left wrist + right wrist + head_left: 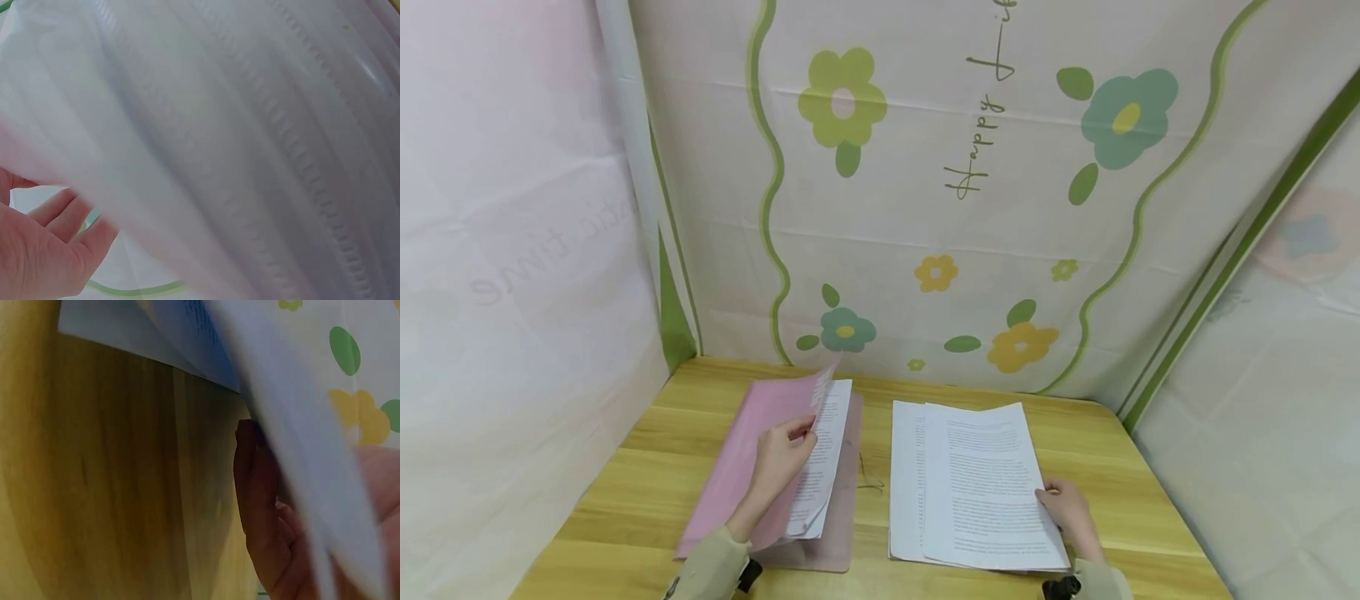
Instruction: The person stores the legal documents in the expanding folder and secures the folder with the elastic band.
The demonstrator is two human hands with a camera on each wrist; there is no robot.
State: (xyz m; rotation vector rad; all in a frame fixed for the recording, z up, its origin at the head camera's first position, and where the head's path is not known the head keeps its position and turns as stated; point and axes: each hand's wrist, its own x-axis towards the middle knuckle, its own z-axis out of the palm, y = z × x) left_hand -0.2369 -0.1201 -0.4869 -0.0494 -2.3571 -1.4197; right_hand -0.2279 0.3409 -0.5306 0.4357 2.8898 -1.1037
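A pink folder [752,442] lies partly opened at left on the table, its cover raised at a slant. My left hand [778,457] pinches the cover's right edge. Under the cover are printed sheets [831,450], with one lower corner curled up. Translucent ribbed plastic [187,137] fills most of the left wrist view, blurred. To the right, my right hand [1070,510] grips the right edge of a loose printed sheet [985,475], which overlaps other papers [906,483]. In the right wrist view, the blurred paper [300,425] runs between thumb side and fingers [256,500].
The wooden table [617,500] has a curtain with printed flowers [880,208] along its back edge and white fabric at both sides. A thin dark curved strand [871,483] lies between the folder and the loose papers.
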